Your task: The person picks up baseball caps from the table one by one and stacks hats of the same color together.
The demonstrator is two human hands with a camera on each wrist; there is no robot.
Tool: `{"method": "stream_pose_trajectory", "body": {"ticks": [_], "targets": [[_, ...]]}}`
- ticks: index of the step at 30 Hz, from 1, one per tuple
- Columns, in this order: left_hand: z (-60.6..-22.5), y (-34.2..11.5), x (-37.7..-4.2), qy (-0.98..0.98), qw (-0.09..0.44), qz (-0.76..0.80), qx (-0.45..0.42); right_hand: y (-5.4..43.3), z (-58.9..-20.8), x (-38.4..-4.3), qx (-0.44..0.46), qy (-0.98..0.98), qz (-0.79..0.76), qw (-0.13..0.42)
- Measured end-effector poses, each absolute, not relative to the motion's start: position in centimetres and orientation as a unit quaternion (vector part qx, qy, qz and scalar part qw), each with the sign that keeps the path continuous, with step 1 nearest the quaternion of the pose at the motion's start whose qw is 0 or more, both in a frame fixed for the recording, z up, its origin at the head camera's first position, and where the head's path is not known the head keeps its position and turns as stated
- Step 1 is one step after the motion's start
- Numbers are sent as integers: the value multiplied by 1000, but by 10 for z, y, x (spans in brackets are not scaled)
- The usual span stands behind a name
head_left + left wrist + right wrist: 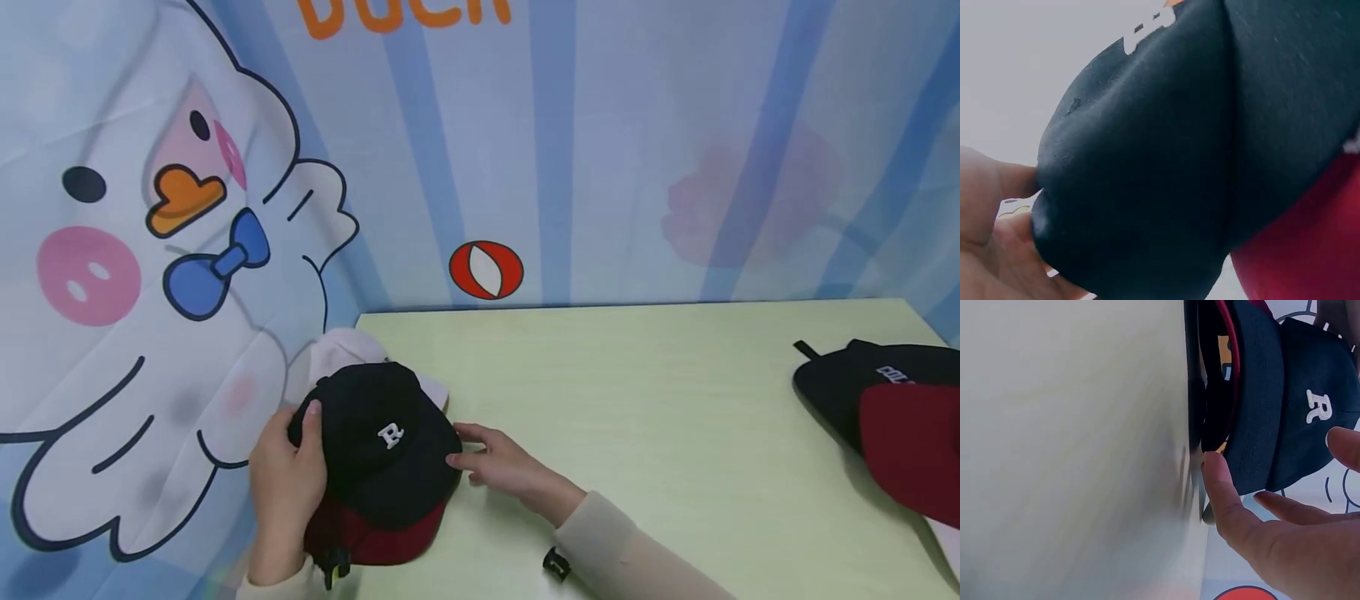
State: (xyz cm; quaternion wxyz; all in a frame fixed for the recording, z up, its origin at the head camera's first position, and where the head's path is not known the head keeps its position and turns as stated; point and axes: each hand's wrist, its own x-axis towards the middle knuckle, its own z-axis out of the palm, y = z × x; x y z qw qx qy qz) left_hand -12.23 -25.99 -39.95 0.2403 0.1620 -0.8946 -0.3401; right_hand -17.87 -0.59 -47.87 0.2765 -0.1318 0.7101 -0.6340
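A black baseball cap with a white letter R lies over a dark red cap at the table's left end. My left hand grips the black cap's crown at its left side, thumb on top, the other fingers mostly hidden behind; the left wrist view shows the hand at the crown's edge. At the brim's right edge is my right hand, fingers extended. In the right wrist view one fingertip meets the brim corner, and the thumb stands apart. Behind the black cap shows a pale cap.
On the right of the pale table lie more caps: a black one with white lettering, a dark red one over it, and a white edge beneath. A printed cartoon backdrop stands behind and to the left.
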Motion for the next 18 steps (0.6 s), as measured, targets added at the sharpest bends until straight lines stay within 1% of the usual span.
{"method": "stream_pose_trajectory", "body": {"ticks": [6, 9, 13, 18], "targets": [[-396, -252, -130, -866, 310, -370, 133, -3, -475, -178, -128, 702, -645, 273], [-394, -248, -136, -856, 334, -380, 112, -1, -474, -178, -131, 700, -646, 273], [-390, -238, -143, -850, 349, -390, 64, 5, -473, -179, -139, 716, -633, 258], [-383, -220, -151, -844, 349, -408, 2, 18, -462, -184, -131, 756, -604, 214]]}}
